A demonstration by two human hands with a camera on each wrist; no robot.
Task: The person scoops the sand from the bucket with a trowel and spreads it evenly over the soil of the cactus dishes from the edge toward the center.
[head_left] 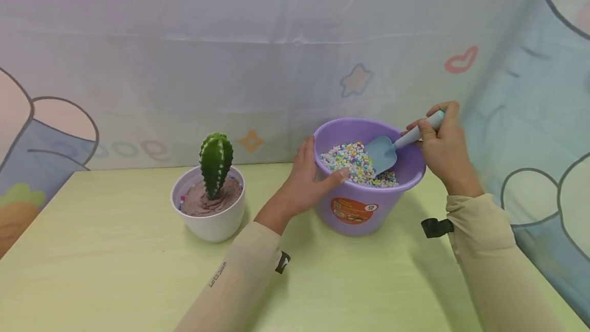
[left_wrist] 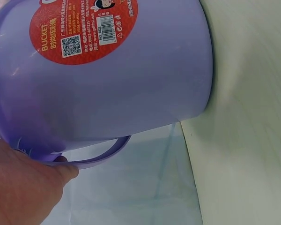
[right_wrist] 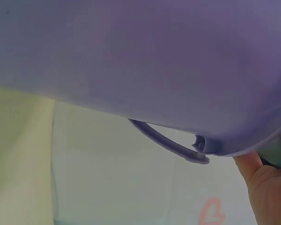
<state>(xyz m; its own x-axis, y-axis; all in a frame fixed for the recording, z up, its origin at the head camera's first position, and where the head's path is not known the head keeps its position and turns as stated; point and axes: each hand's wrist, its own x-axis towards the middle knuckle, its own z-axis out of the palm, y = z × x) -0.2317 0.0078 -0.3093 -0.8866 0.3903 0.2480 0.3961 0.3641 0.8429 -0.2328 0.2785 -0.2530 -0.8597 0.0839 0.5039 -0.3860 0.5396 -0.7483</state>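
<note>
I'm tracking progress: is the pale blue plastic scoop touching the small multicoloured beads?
Touching. The head view shows the pale blue plastic scoop, its blade end down among the small multicoloured beads.

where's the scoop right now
In the head view, right of centre, the scoop is in the bucket, against the beads, held by the right hand.

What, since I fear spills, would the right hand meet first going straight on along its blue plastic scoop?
Probably the purple plastic bucket's right rim, though depth near the right hand is unclear.
</note>
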